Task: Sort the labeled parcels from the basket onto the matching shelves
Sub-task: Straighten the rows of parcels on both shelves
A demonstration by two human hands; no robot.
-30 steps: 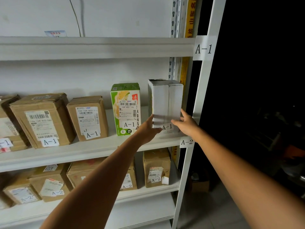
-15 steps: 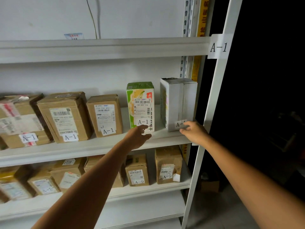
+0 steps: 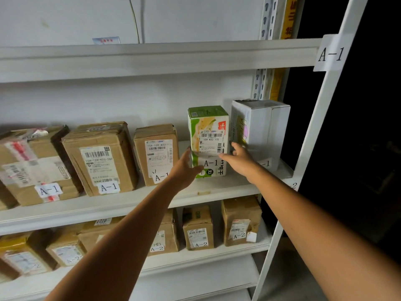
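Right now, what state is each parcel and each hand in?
Green box, upright on the A-1 shelf, label facing out.
White box, upright at the shelf's right end, label partly hidden.
Brown A-1 boxes, standing, labels out.
Brown A-2 boxes, standing on the lower shelf.
Left hand, open, at the green box's left side.
Right hand, open, at its right side.

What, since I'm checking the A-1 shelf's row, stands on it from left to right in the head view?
Taped brown box → big brown box → small brown box → green carton → white box.
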